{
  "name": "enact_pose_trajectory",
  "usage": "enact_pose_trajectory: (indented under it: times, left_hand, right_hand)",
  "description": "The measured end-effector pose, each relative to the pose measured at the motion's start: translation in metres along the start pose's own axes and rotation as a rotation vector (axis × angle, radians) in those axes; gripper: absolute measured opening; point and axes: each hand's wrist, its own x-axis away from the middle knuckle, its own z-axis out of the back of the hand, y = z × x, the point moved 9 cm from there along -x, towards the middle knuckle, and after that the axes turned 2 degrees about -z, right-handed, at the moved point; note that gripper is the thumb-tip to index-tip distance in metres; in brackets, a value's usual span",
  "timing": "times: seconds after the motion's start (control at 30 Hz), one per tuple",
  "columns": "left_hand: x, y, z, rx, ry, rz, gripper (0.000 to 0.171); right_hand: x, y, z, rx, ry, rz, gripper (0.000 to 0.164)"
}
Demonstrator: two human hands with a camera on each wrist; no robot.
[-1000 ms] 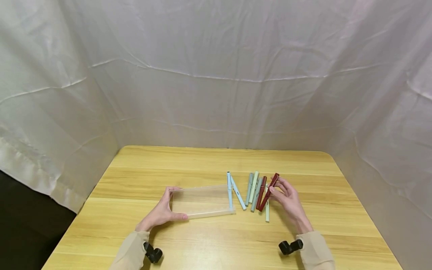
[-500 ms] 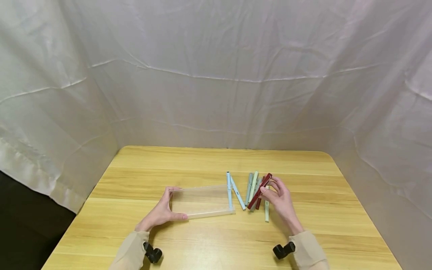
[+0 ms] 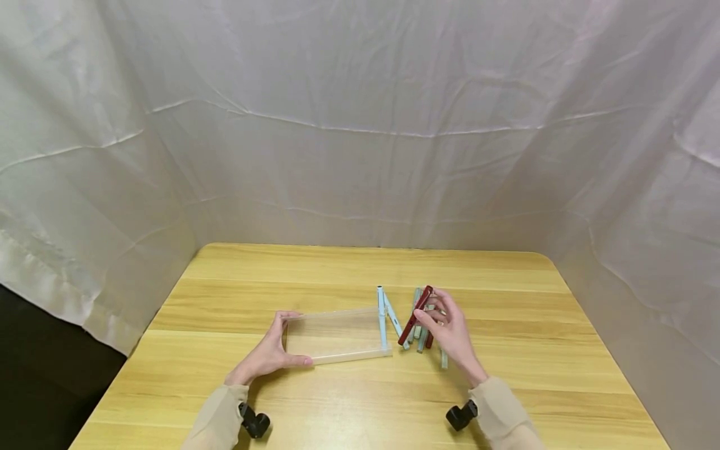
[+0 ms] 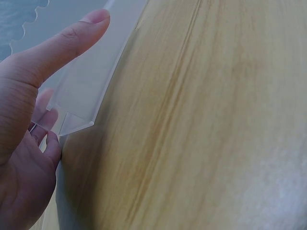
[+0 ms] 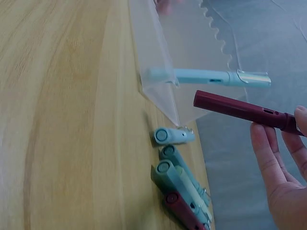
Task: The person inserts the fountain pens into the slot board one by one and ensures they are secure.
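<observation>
My left hand (image 3: 270, 351) grips the left end of a clear plastic pen stand (image 3: 351, 357), thumb along its near side. The left wrist view shows the stand's angled end (image 4: 76, 123) and scalloped edge. A light blue pen (image 3: 382, 322) lies across the stand's right end; in the right wrist view its clip faces the notched edge. My right hand (image 3: 454, 334) pinches a dark red pen (image 5: 230, 105) by one end, above the loose pens and tilted. Its free end points toward the stand, apart from it in the right wrist view.
Just right of the stand lies a second light blue pen (image 5: 172, 135). Several grey-green and pale green pens and another dark red pen (image 5: 182, 211) lie close together, partly behind my right hand. A pale curtain (image 3: 371, 156) surrounds the wooden table (image 3: 360, 412).
My right hand has carried the dark red pen leftward from the right side of the loose pens to over the second light blue pen. The left hand and the stand have stayed put.
</observation>
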Motion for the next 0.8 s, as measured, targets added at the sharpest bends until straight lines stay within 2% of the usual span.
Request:
enact_pose_trajectory:
  times: [0.43,0.67,0.8]
  left_hand:
    - [0.0,0.0,0.0,0.02,0.007,0.01,0.103]
    - [0.0,-0.001,0.0,0.011,0.008,0.01,0.103]
    - [0.0,0.0,0.001,0.012,0.009,0.009,0.102]
  right_hand:
    - [-0.006,-0.002,-0.026,0.034,-0.014,-0.006,0.058]
    - [-0.007,-0.01,-0.041,0.048,-0.02,0.081,0.058]
    - [-0.006,-0.016,-0.049,0.099,-0.026,0.139,0.059]
